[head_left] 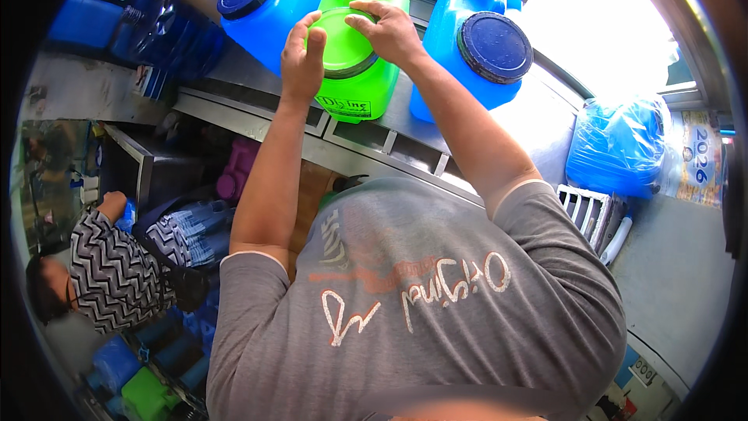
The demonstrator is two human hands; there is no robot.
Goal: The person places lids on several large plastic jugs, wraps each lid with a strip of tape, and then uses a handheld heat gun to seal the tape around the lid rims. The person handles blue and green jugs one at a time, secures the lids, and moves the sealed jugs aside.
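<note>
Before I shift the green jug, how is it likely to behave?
The green jug is probably stiff, since its molded walls appear to hold their shape. It seems likelier to slide than roll, given its boxy body on a smooth-looking counter. Its weight is hard to judge, because the lid is on and no contents show.

The left arm (269,164) reaches up nearly straight, leaning slightly rightward, its left hand (304,58) raised with fingers upward and thumb held apart. The right arm (471,125) slants up and leftward to the right hand (389,35), whose fingers point left, gently curved, with the thumb spread below them. The hands stand near each other, apart.
</note>
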